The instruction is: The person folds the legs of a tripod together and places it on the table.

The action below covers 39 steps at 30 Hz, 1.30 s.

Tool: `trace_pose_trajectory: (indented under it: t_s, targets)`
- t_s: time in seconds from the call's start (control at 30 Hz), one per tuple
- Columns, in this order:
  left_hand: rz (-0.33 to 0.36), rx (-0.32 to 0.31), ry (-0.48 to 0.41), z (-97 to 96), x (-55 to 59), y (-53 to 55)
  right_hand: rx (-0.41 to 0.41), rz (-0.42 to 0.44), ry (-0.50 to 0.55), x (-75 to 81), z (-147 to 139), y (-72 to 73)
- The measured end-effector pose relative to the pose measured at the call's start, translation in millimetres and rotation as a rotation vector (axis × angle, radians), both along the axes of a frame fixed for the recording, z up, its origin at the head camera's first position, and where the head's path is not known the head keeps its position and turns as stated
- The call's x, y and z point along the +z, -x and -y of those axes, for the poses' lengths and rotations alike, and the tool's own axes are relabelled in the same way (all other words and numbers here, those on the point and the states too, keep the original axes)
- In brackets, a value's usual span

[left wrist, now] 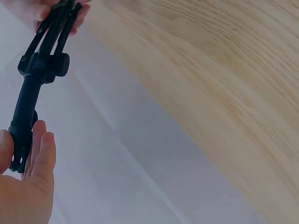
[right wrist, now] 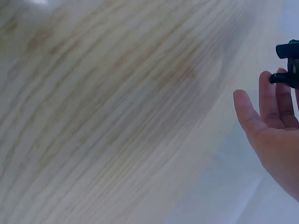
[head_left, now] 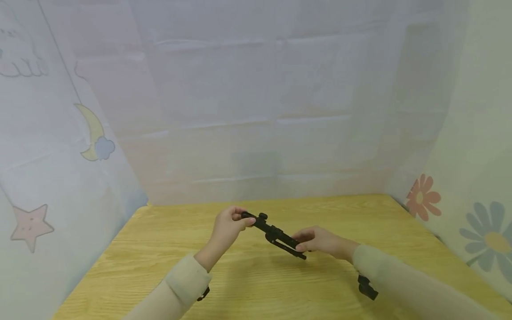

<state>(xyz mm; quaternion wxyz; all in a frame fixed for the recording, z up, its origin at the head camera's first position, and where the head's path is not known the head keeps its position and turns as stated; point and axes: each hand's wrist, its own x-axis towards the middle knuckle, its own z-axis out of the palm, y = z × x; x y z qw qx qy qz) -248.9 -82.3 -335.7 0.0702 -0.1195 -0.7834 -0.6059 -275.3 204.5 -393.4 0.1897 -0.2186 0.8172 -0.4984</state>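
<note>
A small black tripod (head_left: pixel 275 232) is held in the air above the wooden table, slanting down to the right. My left hand (head_left: pixel 226 229) grips its upper end between thumb and fingers. In the left wrist view the tripod (left wrist: pixel 29 100) shows a slim column, a hub with a round knob, and legs lying slightly apart from the column. At the leg end, my right hand (head_left: pixel 326 242) has its fingers and thumb about a leg. In the right wrist view only dark end pieces of the tripod (right wrist: pixel 293 50) show, against the fingers of the right hand (right wrist: pixel 275 135).
The yellow wood-grain table (head_left: pixel 160 249) spreads beneath both hands. A pale creased sheet (head_left: pixel 256 98) hangs behind it. Printed side panels stand left and right, with a star (head_left: pixel 32 226) and flowers (head_left: pixel 425 197). A black device (head_left: pixel 366 286) sits at the right wrist.
</note>
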Motion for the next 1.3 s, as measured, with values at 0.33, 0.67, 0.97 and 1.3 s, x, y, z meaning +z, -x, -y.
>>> trace_pose_trajectory:
  t_s: [0.33, 0.67, 0.97, 1.3]
  targets:
    - [0.019, 0.054, 0.032, 8.3, -4.9, -2.5, -0.043, -0.019, 0.044, 14.0, -8, 2.6]
    - [0.093, 0.006, 0.138, 13.6, -15.5, -5.9, -0.128, -0.04, 0.059, 17.1, -9, -2.2]
    - [0.13, -0.021, 0.152, 14.9, -23.4, -7.5, -0.216, -0.035, 0.044, 20.1, -9, -1.1]
    - [0.117, -0.099, 0.167, 12.3, -33.6, -4.3, -0.233, -0.013, 0.036, 22.9, -12, -4.3]
